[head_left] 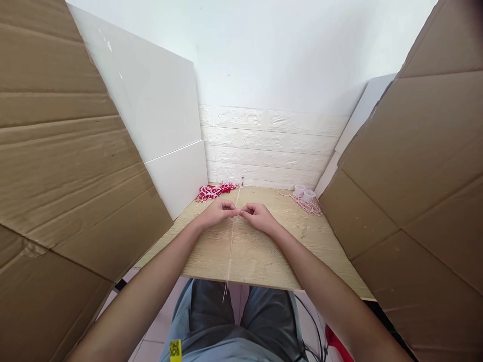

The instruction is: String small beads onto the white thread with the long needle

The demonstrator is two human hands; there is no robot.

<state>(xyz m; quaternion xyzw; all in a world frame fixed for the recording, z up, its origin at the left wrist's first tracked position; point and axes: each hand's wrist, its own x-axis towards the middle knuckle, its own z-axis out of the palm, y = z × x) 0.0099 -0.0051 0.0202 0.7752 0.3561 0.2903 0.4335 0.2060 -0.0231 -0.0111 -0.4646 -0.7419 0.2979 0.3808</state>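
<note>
A thin pale cord [231, 241] runs from a small dark hook [242, 178] at the back of the wooden table [204, 251] toward me, and its loose ends hang over the front edge. My left hand [221, 211] pinches the cord near the middle of its length. From the other side, my right hand [255, 216] is closed in a pinch at the same spot, its fingertips nearly touching the left ones. What lies between the fingertips is mostly hidden and very small; it looks like cord.
Red and white cords [215, 191] lie heaped at the back left. Two small clear tubs [308, 195] stand at the back right beside a pink-white cord bundle [307, 205]. Cardboard walls [75, 166] rise on both sides, with a white brick-patterned wall [271, 138] behind.
</note>
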